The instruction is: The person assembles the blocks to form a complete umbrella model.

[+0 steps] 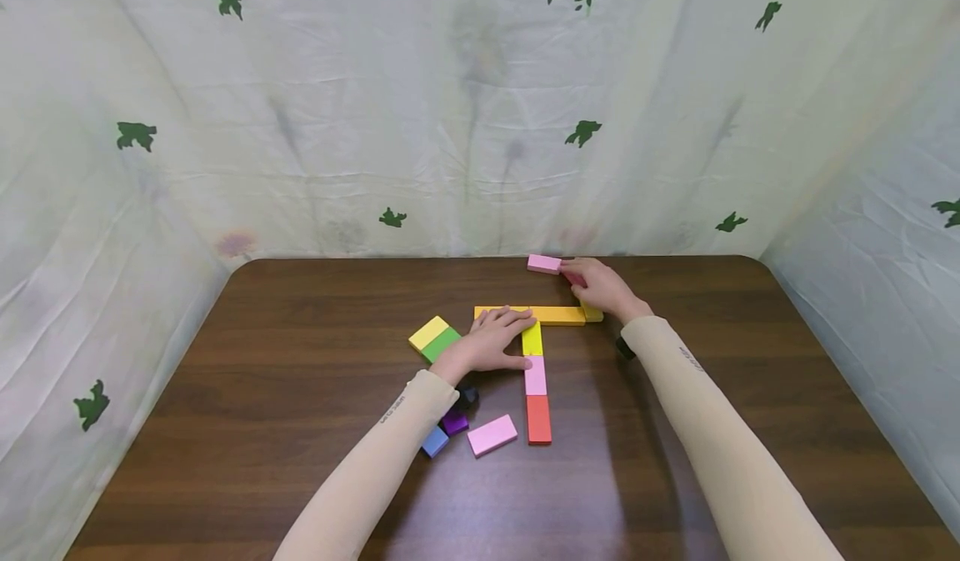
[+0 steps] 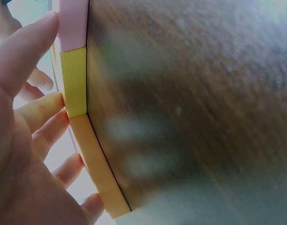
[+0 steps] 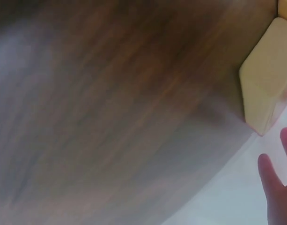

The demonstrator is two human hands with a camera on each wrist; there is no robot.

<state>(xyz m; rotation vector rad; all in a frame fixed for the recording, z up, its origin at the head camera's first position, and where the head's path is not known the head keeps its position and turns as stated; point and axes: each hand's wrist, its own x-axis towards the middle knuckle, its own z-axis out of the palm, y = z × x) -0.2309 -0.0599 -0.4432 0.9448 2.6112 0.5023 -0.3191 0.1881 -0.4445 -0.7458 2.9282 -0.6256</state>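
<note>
My left hand (image 1: 491, 343) lies with spread fingers over the row of blocks. Its fingertips touch the orange block (image 2: 99, 164) and the yellow block (image 2: 74, 82), and the thumb touches a pink block (image 2: 72, 26). Below that pink block, a red block (image 1: 538, 419) ends the column. At the far side, my right hand (image 1: 600, 286) pinches a darker pink block (image 1: 574, 279) between thumb and fingers, beside the right end of the orange row (image 1: 562, 316). A light pink block (image 1: 543, 263) lies by its fingertips. A pale yellow block (image 3: 267, 75) shows in the right wrist view.
Left of the left hand lie a yellow block (image 1: 427, 333) and a green block (image 1: 441, 344). Near the left forearm are a purple block (image 1: 454, 423), a blue block (image 1: 435, 442) and a pink block (image 1: 492, 436). A leaf-patterned curtain (image 1: 465, 127) hangs behind the wooden table (image 1: 300, 311).
</note>
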